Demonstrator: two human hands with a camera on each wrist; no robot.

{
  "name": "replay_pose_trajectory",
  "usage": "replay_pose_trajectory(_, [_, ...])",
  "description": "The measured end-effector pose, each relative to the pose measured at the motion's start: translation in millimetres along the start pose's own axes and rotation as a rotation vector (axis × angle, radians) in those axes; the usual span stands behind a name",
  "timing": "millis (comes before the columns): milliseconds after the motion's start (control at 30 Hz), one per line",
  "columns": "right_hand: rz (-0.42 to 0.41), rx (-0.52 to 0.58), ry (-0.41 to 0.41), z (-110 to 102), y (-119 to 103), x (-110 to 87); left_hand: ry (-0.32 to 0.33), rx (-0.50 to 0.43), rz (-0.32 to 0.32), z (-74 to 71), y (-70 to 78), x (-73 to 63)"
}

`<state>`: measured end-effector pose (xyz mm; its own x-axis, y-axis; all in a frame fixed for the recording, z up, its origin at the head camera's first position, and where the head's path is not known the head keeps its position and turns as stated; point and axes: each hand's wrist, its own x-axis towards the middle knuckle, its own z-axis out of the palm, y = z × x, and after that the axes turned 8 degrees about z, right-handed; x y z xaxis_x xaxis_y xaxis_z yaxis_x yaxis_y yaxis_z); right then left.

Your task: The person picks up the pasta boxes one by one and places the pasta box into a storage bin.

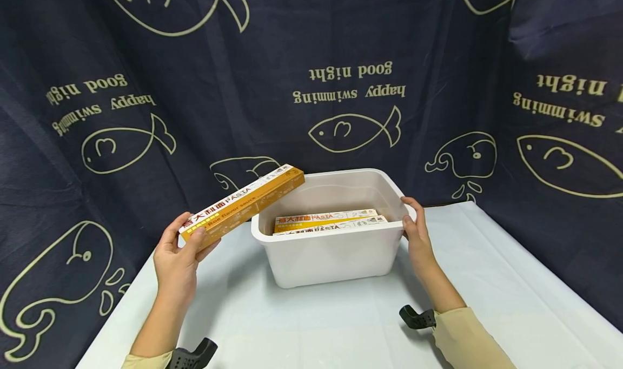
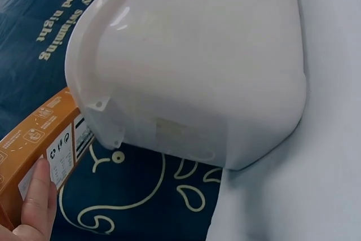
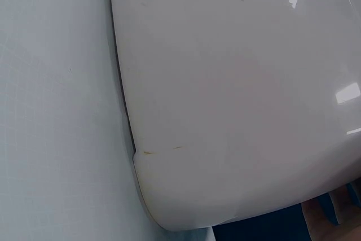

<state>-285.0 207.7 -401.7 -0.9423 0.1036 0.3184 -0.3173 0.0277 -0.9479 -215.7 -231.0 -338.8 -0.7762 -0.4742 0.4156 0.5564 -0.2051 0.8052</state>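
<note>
My left hand (image 1: pixel 182 250) grips one end of an orange and white pasta box (image 1: pixel 243 204), its thumb on the near side. The box slants up to the right, its far end by the left rim of a white plastic bin (image 1: pixel 331 258). In the left wrist view a finger lies along the orange box (image 2: pixel 42 134) beside the bin wall (image 2: pixel 197 71). My right hand (image 1: pixel 417 234) holds the bin's right rim, fingers over the edge; the right wrist view shows mostly the bin's outer wall (image 3: pixel 225 100). Inside the bin lie two pasta boxes (image 1: pixel 326 217), partly hidden by the front wall.
The bin stands on a table with a pale cloth (image 1: pixel 331 320). Behind and at both sides hangs a dark blue curtain (image 1: pixel 272 87) with fish and whale drawings. Each wrist wears a black camera mount (image 1: pixel 417 317).
</note>
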Motion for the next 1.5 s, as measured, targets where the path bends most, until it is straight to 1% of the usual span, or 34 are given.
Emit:
replay_pose_trajectory(133, [-0.004, 0.009, -0.002, 0.3, 0.1, -0.6, -0.032, 0.005, 0.008, 5.2, -1.3, 2.1])
replay_pose_trajectory(267, [-0.009, 0.000, -0.007, 0.2, 0.1, -0.6, -0.063, 0.017, 0.035, 9.3, -0.9, 3.6])
replay_pose_trajectory(400, [-0.007, -0.001, -0.008, 0.3, -0.3, -0.3, -0.076, 0.023, 0.049, 13.4, 0.0, 5.0])
replay_pose_trajectory(533, [0.000, 0.004, -0.002, 0.0, 0.4, -0.3, -0.081, 0.042, 0.049, 17.2, 0.2, 6.8])
replay_pose_trajectory(767, [0.000, 0.004, 0.002, 0.3, -0.6, -1.5, -0.072, 0.102, 0.044, 23.3, -1.9, 12.1])
replay_pose_trajectory(1000, [-0.006, 0.004, 0.002, 1.2, -0.6, -0.9, -0.094, 0.133, 0.039, 33.0, -4.6, 18.6])
replay_pose_trajectory(1167, [-0.003, 0.001, 0.000, 1.0, 0.3, 0.3, -0.114, 0.123, 0.040, 38.7, -7.1, 21.2])
replay_pose_trajectory(1367, [-0.006, 0.005, 0.002, 1.2, 0.2, 0.0, -0.151, 0.153, 0.055, 47.6, -10.6, 22.2])
replay_pose_trajectory(1500, [-0.010, 0.015, 0.004, 1.4, -0.1, -1.1, -0.191, 0.176, 0.046, 55.0, -14.7, 22.0])
